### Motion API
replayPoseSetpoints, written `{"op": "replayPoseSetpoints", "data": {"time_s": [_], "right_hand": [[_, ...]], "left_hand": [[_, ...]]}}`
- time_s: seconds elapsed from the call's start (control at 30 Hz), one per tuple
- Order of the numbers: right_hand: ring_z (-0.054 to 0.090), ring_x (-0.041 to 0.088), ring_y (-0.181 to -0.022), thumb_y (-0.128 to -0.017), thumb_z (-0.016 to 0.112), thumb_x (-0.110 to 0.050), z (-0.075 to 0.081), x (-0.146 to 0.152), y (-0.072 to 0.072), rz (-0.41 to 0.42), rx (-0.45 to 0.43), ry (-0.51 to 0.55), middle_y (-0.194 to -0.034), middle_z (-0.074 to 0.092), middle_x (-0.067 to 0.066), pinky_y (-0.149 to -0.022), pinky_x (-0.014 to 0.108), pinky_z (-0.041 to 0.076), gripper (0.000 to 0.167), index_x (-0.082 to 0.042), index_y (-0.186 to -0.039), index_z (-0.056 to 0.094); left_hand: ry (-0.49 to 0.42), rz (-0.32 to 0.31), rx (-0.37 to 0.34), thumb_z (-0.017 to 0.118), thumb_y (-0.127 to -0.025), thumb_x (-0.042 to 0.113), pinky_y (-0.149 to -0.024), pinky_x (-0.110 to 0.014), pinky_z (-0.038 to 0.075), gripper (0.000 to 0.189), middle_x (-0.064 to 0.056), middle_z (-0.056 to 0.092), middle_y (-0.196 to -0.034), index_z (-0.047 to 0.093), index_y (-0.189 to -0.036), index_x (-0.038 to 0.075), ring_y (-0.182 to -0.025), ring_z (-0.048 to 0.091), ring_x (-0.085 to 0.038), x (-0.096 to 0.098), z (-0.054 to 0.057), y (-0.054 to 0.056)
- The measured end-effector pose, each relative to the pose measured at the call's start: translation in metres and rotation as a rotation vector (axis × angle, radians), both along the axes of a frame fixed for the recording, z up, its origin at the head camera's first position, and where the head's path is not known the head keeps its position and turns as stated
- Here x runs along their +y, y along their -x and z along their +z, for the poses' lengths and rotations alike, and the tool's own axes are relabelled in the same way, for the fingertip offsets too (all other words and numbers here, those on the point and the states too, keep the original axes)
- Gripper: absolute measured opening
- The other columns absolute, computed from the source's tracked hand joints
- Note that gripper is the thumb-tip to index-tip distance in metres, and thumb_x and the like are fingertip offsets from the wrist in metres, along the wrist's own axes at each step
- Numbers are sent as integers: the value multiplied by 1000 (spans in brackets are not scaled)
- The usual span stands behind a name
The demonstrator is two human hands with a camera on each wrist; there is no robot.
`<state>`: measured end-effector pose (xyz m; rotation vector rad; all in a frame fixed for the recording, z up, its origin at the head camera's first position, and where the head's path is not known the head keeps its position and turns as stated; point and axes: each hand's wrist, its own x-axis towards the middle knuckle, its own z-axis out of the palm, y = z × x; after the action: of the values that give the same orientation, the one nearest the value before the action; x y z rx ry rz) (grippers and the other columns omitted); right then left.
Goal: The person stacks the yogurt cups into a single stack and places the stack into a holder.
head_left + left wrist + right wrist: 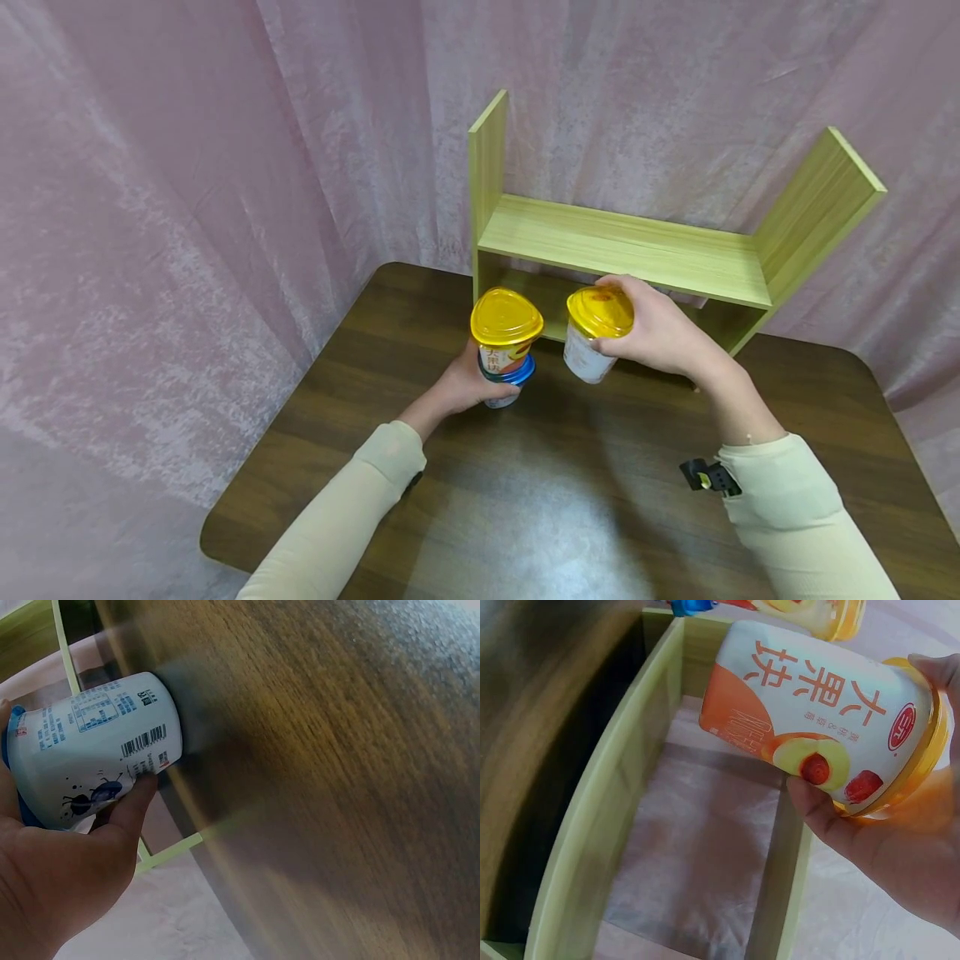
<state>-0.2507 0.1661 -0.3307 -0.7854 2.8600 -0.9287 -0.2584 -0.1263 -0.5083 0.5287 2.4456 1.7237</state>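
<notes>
My left hand (461,385) grips a white yogurt cup with a blue lid (519,372); its barcode and blue print face the left wrist view. On that lid stands a second cup, with a yellow lid (506,318) and a fruit picture on its side. To the right, my right hand (663,332) holds another yellow-lidded yogurt cup (817,724), thumb and fingers round its upper part. This cup tilts slightly in the head view, a short gap from the stacked pair. Peach-coloured print and a cut fruit show on it in the right wrist view.
A pale wooden shelf rack (622,250) with two upright side panels stands at the back of the brown table (390,333), just behind the cups. Pink curtains (360,125) hang behind and to the left of the table.
</notes>
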Motion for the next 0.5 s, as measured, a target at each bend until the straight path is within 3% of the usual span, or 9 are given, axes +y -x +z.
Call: {"op": "replayPoseSetpoints", "data": {"time_s": [0.23, 0.5], "right_hand": [[52, 36, -111, -80, 81, -21, 13, -3, -4, -45, 7, -9, -132, 44, 19, -93, 53, 47, 74, -4, -143, 46], [52, 33, -109, -78, 80, -18, 19, -9, -4, -28, 29, 26, -130, 47, 15, -92, 51, 46, 73, -9, -144, 48]], "left_hand": [[-19, -15, 25, 91, -77, 15, -108, -45, 43, 97, -3, 52, -137, 26, -149, 25, -123, 55, -22, 0, 1, 1], [-26, 5, 27, 91, -76, 13, -107, -46, 44, 98, -4, 53, -135, 27, -148, 24, -121, 56, -24, 1, 0, 0]]}}
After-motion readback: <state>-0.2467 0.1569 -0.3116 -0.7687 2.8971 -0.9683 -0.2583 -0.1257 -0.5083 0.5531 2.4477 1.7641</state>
